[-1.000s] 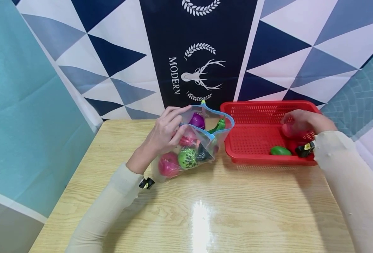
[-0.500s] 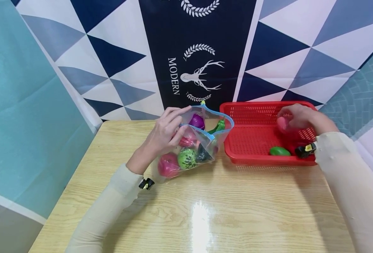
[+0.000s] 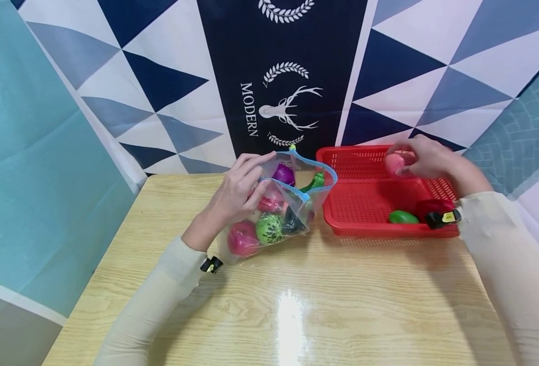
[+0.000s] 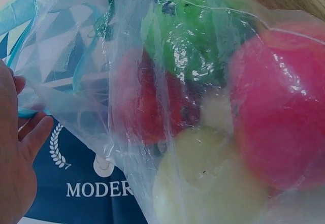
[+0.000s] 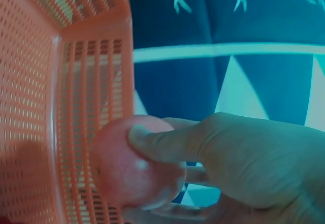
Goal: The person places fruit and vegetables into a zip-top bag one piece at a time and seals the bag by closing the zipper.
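My left hand grips the near left rim of a clear zip bag with a blue zip edge, and its mouth gapes to the right. Through the plastic show a large pink-red fruit, a green fruit with dark markings, a pale yellow-green round fruit, a purple vegetable and a green pepper. My right hand holds a round pink fruit between thumb and fingers, above the back of the red basket.
Inside the basket lie a green oval fruit and a dark red item, partly behind the wrist camera. The basket stands just right of the bag on the wooden table. A patterned cloth hangs behind.
The right hand has lifted the round pink fruit from the basket's right part, up and to the left. The left hand and the bag have stayed in place.
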`<state>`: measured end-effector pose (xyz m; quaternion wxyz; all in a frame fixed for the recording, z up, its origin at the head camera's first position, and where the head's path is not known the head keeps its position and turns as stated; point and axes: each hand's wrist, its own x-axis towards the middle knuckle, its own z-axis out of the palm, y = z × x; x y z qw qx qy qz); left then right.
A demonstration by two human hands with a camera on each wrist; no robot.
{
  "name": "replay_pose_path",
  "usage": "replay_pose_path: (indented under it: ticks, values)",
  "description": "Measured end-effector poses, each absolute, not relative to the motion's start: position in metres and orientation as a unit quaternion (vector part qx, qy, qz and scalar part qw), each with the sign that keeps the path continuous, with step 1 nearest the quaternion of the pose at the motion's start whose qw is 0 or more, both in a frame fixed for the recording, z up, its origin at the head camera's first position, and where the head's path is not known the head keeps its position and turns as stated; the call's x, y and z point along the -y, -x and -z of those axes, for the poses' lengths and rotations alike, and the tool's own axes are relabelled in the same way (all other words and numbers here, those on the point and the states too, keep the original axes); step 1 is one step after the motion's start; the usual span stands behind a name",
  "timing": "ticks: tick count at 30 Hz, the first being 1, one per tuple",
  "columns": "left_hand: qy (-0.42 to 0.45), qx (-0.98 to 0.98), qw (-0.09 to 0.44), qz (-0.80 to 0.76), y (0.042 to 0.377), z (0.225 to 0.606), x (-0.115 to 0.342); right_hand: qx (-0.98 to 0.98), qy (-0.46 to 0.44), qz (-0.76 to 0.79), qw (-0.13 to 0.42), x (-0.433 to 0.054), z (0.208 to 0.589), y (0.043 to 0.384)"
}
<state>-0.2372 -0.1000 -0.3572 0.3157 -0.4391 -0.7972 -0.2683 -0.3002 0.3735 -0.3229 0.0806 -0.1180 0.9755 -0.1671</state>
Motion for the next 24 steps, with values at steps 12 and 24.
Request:
replay_pose_path:
  ticks: [12,24]
  values:
    - [0.442,0.793,0.319,0.271,0.237,0.357,0.102,-0.954,0.149,0.257,-0.043,-0.322,0.315,0.274]
    - [0.439,0.801,0.308,0.265,0.235,0.355,0.101,-0.899,0.225,0.358,-0.114,-0.258,0.296,0.241]
